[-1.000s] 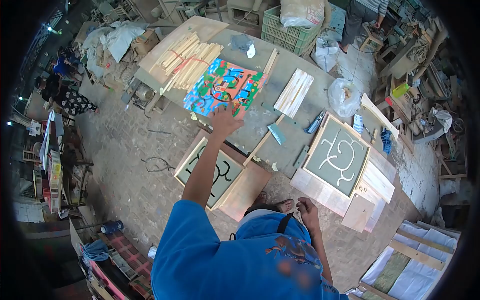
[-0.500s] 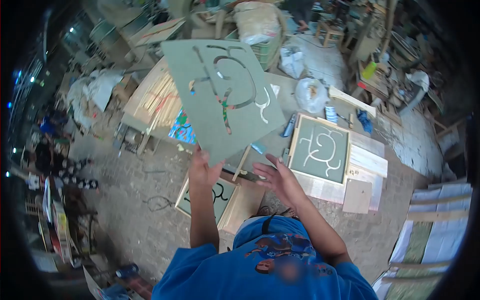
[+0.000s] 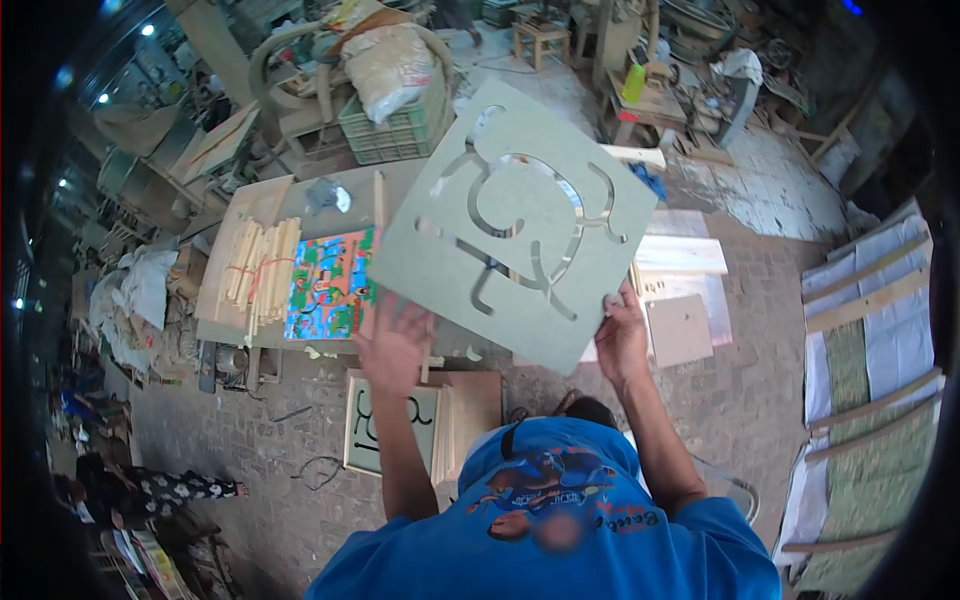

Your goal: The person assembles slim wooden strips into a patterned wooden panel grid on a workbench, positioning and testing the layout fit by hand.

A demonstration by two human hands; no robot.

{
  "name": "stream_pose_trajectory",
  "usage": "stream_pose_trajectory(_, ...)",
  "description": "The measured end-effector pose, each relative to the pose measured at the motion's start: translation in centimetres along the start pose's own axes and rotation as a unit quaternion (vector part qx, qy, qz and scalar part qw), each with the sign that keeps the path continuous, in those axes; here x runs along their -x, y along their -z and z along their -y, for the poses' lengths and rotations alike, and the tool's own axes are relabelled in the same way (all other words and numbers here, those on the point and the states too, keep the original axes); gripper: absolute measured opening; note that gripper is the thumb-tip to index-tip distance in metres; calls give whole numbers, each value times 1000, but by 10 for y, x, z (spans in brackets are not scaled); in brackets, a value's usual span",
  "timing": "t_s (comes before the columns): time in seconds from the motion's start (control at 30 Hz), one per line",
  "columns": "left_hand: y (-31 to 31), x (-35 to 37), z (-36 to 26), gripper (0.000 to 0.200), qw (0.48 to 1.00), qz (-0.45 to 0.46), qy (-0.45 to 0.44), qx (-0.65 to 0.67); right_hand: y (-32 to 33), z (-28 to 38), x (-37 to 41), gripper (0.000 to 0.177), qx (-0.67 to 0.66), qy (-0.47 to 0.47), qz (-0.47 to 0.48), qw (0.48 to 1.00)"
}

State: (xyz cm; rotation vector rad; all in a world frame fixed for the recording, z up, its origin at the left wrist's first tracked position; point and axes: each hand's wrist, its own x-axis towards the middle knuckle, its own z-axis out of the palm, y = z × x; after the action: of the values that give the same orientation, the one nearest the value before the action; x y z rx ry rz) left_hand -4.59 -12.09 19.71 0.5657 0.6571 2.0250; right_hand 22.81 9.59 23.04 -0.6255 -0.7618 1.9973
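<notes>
A square grey-green board [image 3: 430,225] with curved slots cut through it is held up, tilted, in front of the table. My right hand [image 3: 622,335] grips its lower right edge, fingers closed round it. Below the board's left corner, my left hand [image 3: 396,345] has its fingers spread and holds nothing. To the left of the board, a brightly coloured picture panel [image 3: 330,285] lies on the table [image 3: 215,300], beside a bundle of thin wooden sticks [image 3: 262,265]. A framed panel with dark curved shapes [image 3: 385,425] lies below my left hand.
Pale boards [image 3: 685,255] and a small brown panel [image 3: 678,330] lie at the right. Behind the table stands a green crate [image 3: 385,140] with a sack [image 3: 390,75] on it. Large wrapped panels [image 3: 865,330] are at the far right. A person's patterned clothing [image 3: 185,487] shows at lower left.
The slotted board has moved right and turned. My left hand has let go of it, and my right hand, open before, has taken hold of it. The view has shifted.
</notes>
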Motion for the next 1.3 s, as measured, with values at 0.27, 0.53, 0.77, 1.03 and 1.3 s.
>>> stream_pose_trajectory(0.27,-48,-48,26,58,955,-48,174,-234,67,52,1,50,151,20,-29,988)
stream_pose_trajectory(0.53,-67,-88,111,51,935,-181,109,-285,65,101,-24,50,185,46,-48,981)
stream_pose_trajectory(0.77,-133,-125,60,57,971,-51,154,-175,99,183,-79,37,346,180,108,914)
stream_pose_trajectory(1.03,-254,-238,-40,43,949,78,-27,-306,50,248,-179,32,561,258,59,784)
stream_pose_trajectory(1.3,-242,-225,-15,50,838,-111,-258,-468,49,191,-178,17,64,117,59,989)
